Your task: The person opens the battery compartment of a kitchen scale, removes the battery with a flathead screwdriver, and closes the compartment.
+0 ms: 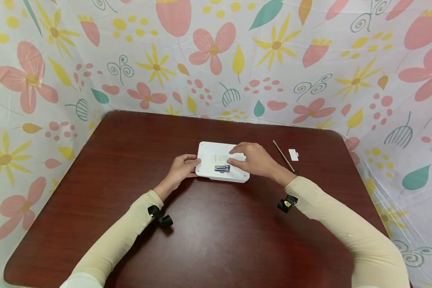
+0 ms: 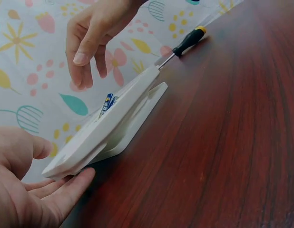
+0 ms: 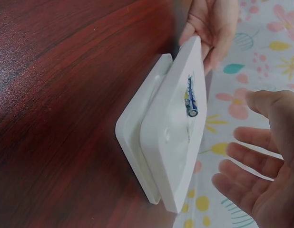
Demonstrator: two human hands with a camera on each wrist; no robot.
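Note:
A flat white square device point(image 1: 206, 154), apparently a kitchen scale, lies with its labelled underside up. Near its front edge, blue-and-silver batteries point(image 1: 222, 168) sit at the compartment and rise above the surface in the left wrist view. My left hand point(image 1: 181, 170) grips the device's left edge, thumb over the top and fingers beneath. Over the device's right side hovers my right hand point(image 1: 253, 158), its fingers loosely bent with nothing between them. The right wrist view shows that thumb and those fingers apart from the batteries point(image 3: 191, 99).
A screwdriver point(image 2: 189, 42) with a black and yellow handle lies right of the device, partly hidden by the right wrist in the head view. Beyond it is a small white cover point(image 1: 293, 155). The brown table point(image 1: 147, 132) meets flower-patterned cloth point(image 1: 216, 92) behind.

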